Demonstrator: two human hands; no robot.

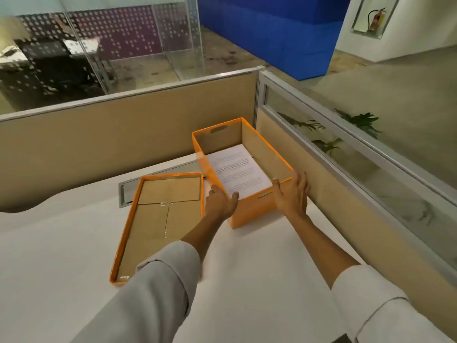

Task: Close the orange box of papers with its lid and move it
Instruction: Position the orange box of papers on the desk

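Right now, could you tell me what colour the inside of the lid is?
Plain cardboard brown with an orange rim, seen in the head view: lid.

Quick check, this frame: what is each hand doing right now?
Left hand: gripping the near left corner of the open orange box, thumb over the rim.
Right hand: gripping the box's near right corner.

- Your box [252, 209] stands on the bench [61, 243], in the far right corner, close to the partition [123, 134] behind it.
- Papers [238, 169] lie inside it.
- The lid [158, 224] lies upturned just left of the box.
- Your left hand [220, 201] touches the box's near left corner; your right hand [293, 191] its near right corner.
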